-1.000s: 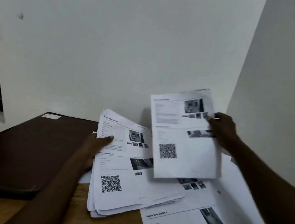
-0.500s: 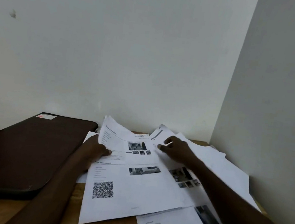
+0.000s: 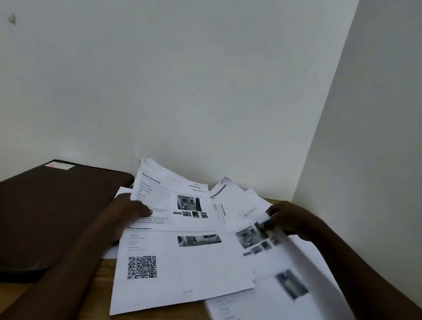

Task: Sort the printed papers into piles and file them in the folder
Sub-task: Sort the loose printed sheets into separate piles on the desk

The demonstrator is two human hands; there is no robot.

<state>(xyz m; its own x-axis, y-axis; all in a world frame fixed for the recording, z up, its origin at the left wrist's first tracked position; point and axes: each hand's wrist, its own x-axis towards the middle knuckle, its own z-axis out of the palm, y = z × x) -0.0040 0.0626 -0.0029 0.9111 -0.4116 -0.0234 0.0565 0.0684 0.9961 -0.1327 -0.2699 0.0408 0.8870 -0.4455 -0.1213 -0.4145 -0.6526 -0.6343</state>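
The right hand (image 3: 293, 222) pinches the far edge of a loose white printed sheet (image 3: 294, 272) at about 2 o'clock on the wooden tabletop (image 3: 99, 302). That sheet runs long from 1 o'clock down to 5 o'clock, top end far. The left hand (image 3: 130, 212) presses its thumb on the white stack of printed papers (image 3: 183, 251). The stack lies at 9 o'clock from the right grip, so I think the sheet goes there. The closed dark brown folder (image 3: 27, 212) waits at 9 o'clock.
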